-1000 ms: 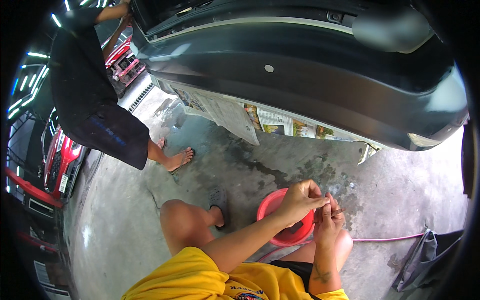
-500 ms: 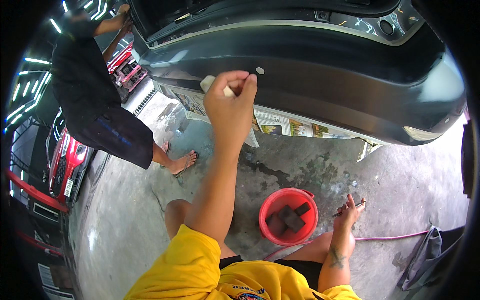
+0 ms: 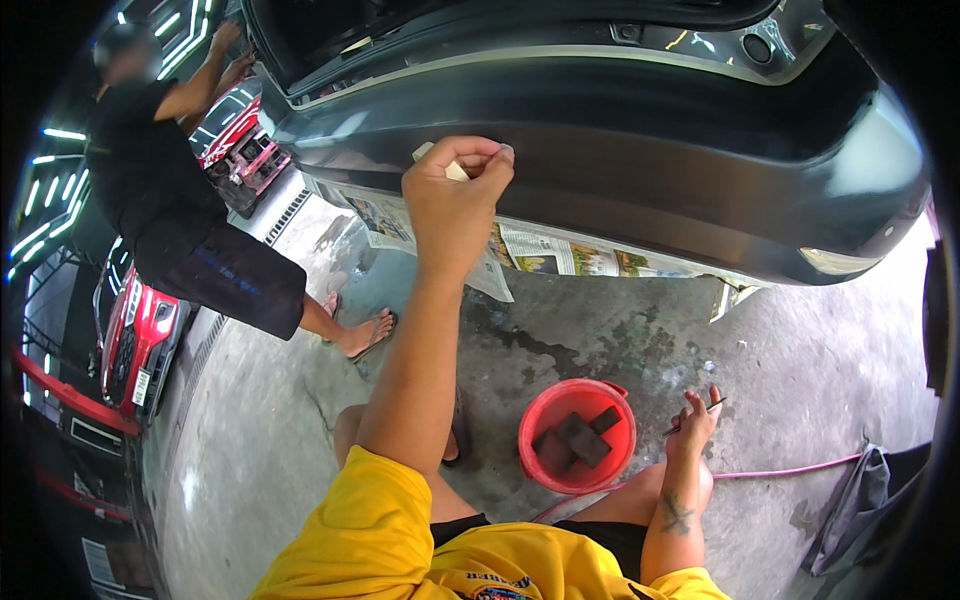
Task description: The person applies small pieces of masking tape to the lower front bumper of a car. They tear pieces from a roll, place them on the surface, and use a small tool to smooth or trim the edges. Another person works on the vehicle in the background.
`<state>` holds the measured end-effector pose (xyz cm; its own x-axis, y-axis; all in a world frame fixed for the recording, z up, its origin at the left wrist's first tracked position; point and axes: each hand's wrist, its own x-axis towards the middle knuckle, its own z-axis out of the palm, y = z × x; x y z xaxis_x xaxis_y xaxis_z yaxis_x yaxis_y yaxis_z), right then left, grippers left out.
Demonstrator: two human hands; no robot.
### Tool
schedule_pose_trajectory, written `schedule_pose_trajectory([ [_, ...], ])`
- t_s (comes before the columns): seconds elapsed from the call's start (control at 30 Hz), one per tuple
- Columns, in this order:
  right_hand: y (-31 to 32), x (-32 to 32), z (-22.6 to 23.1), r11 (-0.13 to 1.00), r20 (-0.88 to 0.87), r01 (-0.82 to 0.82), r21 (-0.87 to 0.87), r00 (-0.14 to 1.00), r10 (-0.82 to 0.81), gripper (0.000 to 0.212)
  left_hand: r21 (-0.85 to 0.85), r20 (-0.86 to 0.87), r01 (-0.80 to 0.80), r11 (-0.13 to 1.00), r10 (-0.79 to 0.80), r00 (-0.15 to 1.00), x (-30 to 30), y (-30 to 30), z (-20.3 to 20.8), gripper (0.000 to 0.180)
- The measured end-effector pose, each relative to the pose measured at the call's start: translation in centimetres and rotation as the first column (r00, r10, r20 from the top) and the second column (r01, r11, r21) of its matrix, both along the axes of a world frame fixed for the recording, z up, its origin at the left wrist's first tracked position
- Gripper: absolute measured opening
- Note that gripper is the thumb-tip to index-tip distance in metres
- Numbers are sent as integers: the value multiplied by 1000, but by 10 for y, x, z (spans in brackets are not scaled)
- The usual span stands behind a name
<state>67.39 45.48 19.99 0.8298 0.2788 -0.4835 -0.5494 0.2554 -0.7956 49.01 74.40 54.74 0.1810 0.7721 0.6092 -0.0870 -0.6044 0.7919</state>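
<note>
My left hand (image 3: 455,205) is raised against the dark bumper (image 3: 650,150), its thumb and forefinger pinched together at the surface. A cream-coloured object (image 3: 457,172), mostly hidden behind the fingers, is held in that hand; I cannot tell its kind. Whether the fingertips also pinch something small is not clear. My right hand (image 3: 694,422) rests by my right knee, holding a thin dark stick-like tool (image 3: 716,404) between its fingers. Between my knees and the car stands a red bucket (image 3: 527,425) with several dark blocks (image 3: 583,440) inside.
Newspaper sheets (image 3: 540,250) hang below the bumper. At the left a person in dark clothes (image 3: 150,170) stands by the car, arms raised. A red car (image 3: 140,330) is behind them. A pink hose (image 3: 780,474) crosses the concrete floor toward a dark cloth (image 3: 865,510) at the right.
The pale round spot on the bumper beside my left fingertips no longer shows. My left hand has shifted slightly left. The other person's arms have moved; my right hand stays nearly still.
</note>
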Motion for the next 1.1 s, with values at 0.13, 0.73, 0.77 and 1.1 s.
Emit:
schedule_pose_trajectory([
  [0.13,-4,-3,10,1000,-19,1,2,1000,-1,63,-8,-35,2,1000,-3,999,-4,5,1,10],
  [0.73,-2,-5,5,1000,-6,22,-5,1000,-22,64,-199,5,84,976,-85,996,-3,-5,20,10],
  [0.77,-2,-6,6,1000,-5,20,-7,1000,-20,63,-225,48,112,968,-104,993,-2,-5,20,10],
  [1.1,-2,-8,7,1000,16,-6,-22,1000,6,66,-188,59,103,977,-94,994,-1,-5,12,16],
])
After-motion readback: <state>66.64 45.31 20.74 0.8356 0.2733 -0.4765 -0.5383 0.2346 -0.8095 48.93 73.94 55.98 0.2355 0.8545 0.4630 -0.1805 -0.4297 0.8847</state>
